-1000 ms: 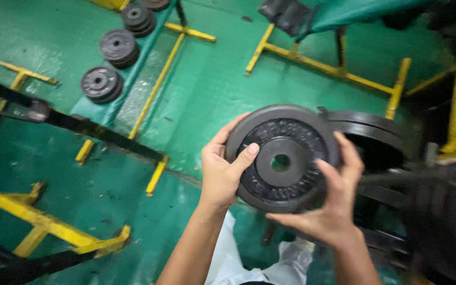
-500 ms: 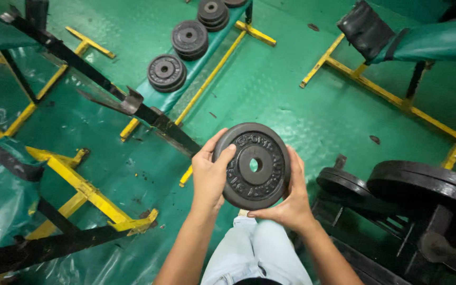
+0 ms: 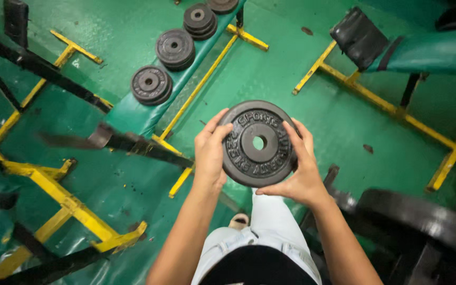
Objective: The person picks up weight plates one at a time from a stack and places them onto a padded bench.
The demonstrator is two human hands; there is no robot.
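Left hand and right hand clasped around rim of black weight plate, held above green floor, open floor ahead, yellow-framed benches flanking

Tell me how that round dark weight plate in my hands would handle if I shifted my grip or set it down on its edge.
The weight plate looks like cast metal, so probably rigid and heavy for its size; both the left hand and right hand clamp its rim. Its round edge suggests it could roll if stood upright. The raised rim and embossed face likely give fingers some purchase.
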